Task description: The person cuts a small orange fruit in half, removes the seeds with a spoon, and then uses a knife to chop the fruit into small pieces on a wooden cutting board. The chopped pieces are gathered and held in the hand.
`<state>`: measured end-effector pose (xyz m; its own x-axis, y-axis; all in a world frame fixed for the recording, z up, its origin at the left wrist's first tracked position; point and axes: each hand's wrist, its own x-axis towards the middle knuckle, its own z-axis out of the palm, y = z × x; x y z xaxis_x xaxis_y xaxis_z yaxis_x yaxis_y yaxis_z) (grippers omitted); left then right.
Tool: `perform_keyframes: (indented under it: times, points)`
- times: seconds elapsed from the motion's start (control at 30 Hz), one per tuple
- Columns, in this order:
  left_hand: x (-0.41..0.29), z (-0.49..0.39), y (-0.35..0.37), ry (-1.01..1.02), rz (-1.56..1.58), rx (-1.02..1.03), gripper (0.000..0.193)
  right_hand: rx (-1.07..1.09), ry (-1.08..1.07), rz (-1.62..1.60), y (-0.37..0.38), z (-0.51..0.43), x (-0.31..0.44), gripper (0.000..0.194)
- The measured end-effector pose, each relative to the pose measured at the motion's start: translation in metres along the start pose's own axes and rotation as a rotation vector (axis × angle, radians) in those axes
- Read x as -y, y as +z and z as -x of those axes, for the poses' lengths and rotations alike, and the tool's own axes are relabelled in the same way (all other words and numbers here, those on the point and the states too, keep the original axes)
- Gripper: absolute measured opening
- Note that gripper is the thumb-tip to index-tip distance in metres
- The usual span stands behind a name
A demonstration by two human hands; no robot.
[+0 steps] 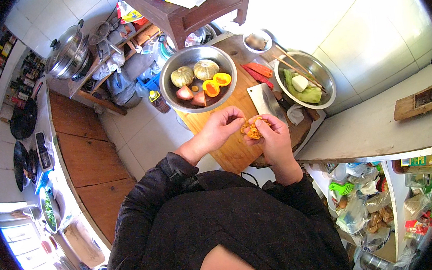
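My right hand (274, 135) holds a clump of orange pumpkin seeds and pulp (255, 130) above the bamboo cutting board (237, 152). My left hand (224, 124) touches the clump's left edge, thumb and fingertips pinched on a bit of it. Behind my hands sits a steel bowl (167, 95) with two small green squashes (206, 69), two hollowed orange squash halves (210, 88) and two pinkish root pieces (184, 93). A cleaver (265, 99) lies at the board's right side, close to my right hand. Beyond it are red and orange carrots or peppers (258, 70).
At right, a steel bowl (333, 90) holds green vegetable pieces, a white chunk and chopsticks (298, 68). A white bowl (258, 50) stands behind. A wooden grater (419, 101) lies on the counter (374, 132). An oil bottle (158, 101) stands on the floor; a dark wooden stool (190, 14) is behind.
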<state>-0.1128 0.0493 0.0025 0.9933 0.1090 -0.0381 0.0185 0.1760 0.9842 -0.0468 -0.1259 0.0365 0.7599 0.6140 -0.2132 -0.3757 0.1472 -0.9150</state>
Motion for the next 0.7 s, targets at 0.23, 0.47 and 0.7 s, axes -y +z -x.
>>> perform_keyframes:
  times: [0.23,0.47,0.7]
  points:
    - [0.065,-0.01,-0.039,-0.08,-1.032,0.073,0.019,-0.007,0.045,-0.204,-0.002,-0.001,0.002,0.027]
    - [0.1,-0.013,-0.046,-0.015,-1.194,0.119,0.017,0.101,0.074,-0.36,-0.007,0.0,0.002,0.039]
    - [0.074,-0.013,-0.036,0.015,-1.094,0.099,0.016,0.191,0.067,-0.491,-0.01,-0.001,0.006,0.045]
